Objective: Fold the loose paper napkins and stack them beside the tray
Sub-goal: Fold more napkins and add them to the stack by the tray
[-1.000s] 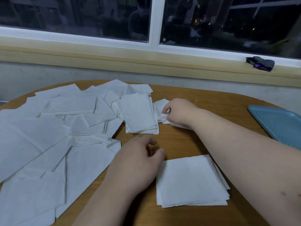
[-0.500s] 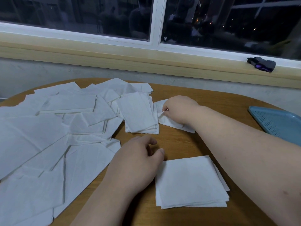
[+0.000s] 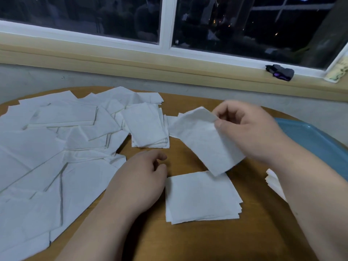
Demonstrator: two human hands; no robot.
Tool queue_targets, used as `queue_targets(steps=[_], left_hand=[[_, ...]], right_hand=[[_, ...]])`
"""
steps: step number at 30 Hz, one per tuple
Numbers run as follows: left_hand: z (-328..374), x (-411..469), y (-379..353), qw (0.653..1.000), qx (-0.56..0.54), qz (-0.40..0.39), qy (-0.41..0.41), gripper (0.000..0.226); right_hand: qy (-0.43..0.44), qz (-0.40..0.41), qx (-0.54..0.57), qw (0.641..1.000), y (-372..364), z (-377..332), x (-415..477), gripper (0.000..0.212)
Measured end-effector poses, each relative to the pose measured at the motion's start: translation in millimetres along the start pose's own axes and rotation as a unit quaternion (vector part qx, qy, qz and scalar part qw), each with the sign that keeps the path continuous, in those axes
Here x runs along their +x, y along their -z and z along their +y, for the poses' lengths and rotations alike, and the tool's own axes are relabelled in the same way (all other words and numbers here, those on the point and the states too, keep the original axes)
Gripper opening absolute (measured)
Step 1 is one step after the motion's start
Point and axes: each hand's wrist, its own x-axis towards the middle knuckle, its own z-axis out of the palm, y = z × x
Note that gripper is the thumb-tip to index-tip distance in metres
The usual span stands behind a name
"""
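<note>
My right hand [image 3: 248, 130] pinches the top edge of a white paper napkin [image 3: 207, 142] and holds it lifted above the table, hanging down to the left of the hand. Below it lies a square stack of folded napkins [image 3: 201, 198]. My left hand [image 3: 139, 179] rests on the wooden table [image 3: 188, 162] just left of that stack, fingers loosely curled, holding nothing. A wide heap of loose unfolded napkins [image 3: 52, 157] covers the table's left half. The blue tray [image 3: 316, 138] sits at the right edge, partly hidden by my right arm.
A narrower pile of half-folded napkins [image 3: 148, 127] lies at the table's middle back. More white paper [image 3: 273, 183] peeks out under my right forearm. A dark small object [image 3: 280, 72] sits on the windowsill behind the table.
My right hand has lifted a napkin from the back of the table and drawn it toward me and to the right. The left hand has stayed in place.
</note>
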Motion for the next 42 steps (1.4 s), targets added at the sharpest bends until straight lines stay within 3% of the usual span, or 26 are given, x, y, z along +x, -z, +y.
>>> queue_targets(steps=[2,5,11,16,20,25,36,42], left_hand=[[0.1,-1.3,0.9,1.000,0.006,-0.004,0.001,0.025],[0.6,-4.6,2.3,1.000,0.017,-0.007,0.011,0.024],[-0.2,-10.6,3.1,0.999,0.038,-0.011,0.001,0.029],[-0.7,-11.8,4.8,0.999,0.048,-0.016,-0.008,0.026],[1.4,-12.8,3.6,0.999,0.041,-0.023,-0.013,0.024],[6.4,-17.0,-0.8,0.998,0.038,-0.043,-0.020,0.024],[21.0,-33.7,-15.0,0.994,0.080,-0.060,-0.042,0.021],[37.4,-46.2,-33.8,0.993,0.050,-0.090,-0.050,0.018]], right_hand=[[-0.022,-0.107,0.040,0.993,1.3,3.2,-6.4,0.016],[-0.040,-0.261,-0.023,0.964,-8.3,12.8,-7.8,0.019],[-0.009,-0.342,-0.170,0.924,-43.2,20.8,-4.6,0.015],[0.008,-0.302,-0.226,0.926,-50.8,31.9,-10.0,0.038],[-0.020,-0.300,-0.241,0.923,-46.5,31.2,-21.6,0.014],[-0.069,-0.283,-0.232,0.928,-43.1,34.2,-45.6,0.023],[-0.154,-0.152,-0.094,0.972,-19.9,52.3,-106.9,0.021],[-0.178,-0.028,0.142,0.973,16.2,66.3,-122.4,0.027]])
